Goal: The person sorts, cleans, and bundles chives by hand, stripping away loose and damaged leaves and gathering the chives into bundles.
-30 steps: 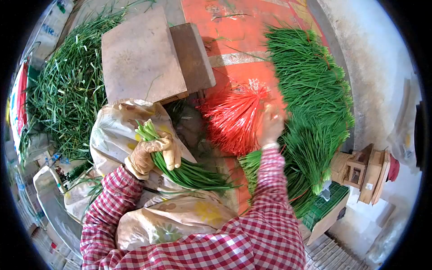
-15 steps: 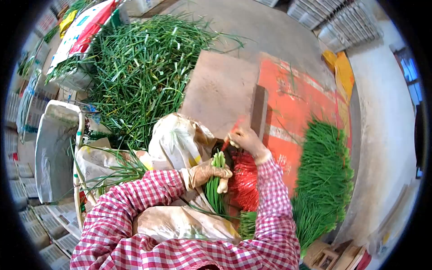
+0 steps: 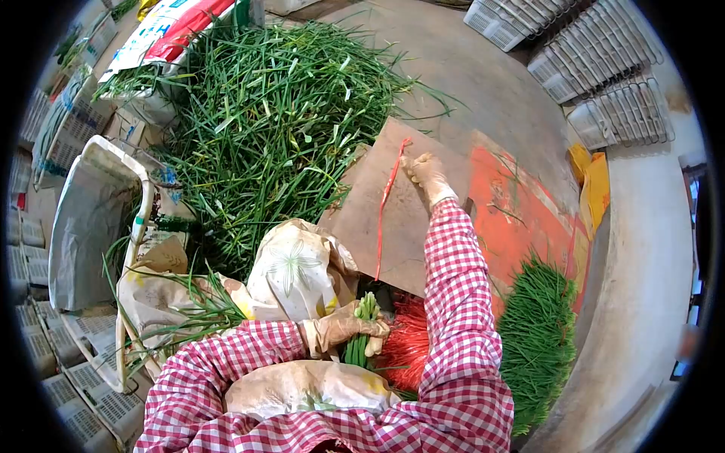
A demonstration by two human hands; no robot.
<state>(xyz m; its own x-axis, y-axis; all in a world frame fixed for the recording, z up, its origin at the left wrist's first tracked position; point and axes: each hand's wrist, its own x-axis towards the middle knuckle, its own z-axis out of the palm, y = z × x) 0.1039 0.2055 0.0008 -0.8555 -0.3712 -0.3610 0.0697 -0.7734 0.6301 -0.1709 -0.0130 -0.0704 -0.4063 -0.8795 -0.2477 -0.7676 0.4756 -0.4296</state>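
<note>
My left hand (image 3: 332, 332), in a thin pale glove, is closed around a bunch of green chives (image 3: 365, 309) with the pale cut ends pointing up. My right hand (image 3: 427, 175) reaches forward over a brown board (image 3: 400, 226). Its fingers are curled at the upper part of a long red tie strip (image 3: 387, 198), whose tail hangs down toward my lap. A bundle of red tie strips (image 3: 406, 346) lies between my arms, just right of the chives. Pale cloth (image 3: 294, 268) covers my knees.
A large heap of loose chives (image 3: 264, 128) lies ahead to the left, beside a white basket (image 3: 94, 226). Neatly lined-up chives (image 3: 536, 340) stand at right by an orange-red board (image 3: 513, 204). Stacked white crates (image 3: 596, 53) stand at the far right, near a wall.
My right hand has moved up and away from the red bundle, drawing a red strip out long over the brown board. My left hand still holds the chives. The view has shifted.
</note>
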